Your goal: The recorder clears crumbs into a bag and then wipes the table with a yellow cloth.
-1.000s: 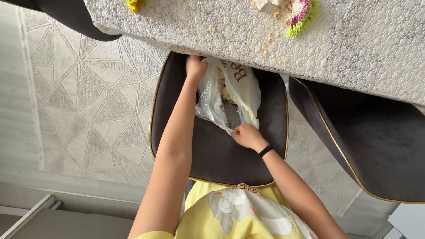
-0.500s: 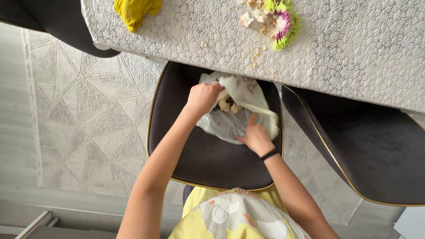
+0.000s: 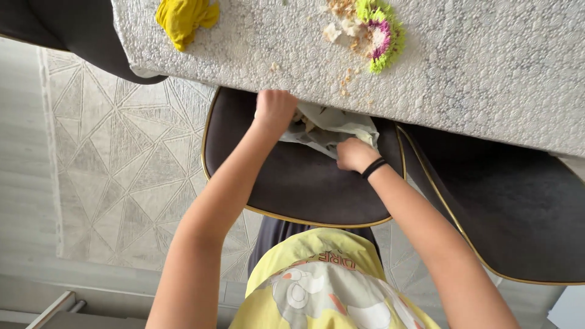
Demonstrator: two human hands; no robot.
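- Yellow cloth (image 3: 183,21) lies at upper left on the table (image 3: 487,67).
- Left hand (image 3: 274,109), centre, is closed, gripping the bag (image 3: 332,128) at the table edge.
- The bag rests on the chair (image 3: 292,183).
- Right hand (image 3: 353,155), fingers curled, pinches the bag's lower edge.
- Crumbs (image 3: 344,79) and a green-pink pad (image 3: 381,33) lie top centre.

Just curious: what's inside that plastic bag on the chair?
The bag is crumpled between both hands; only pale scraps show at its mouth. The rest is hidden by plastic and the table edge.
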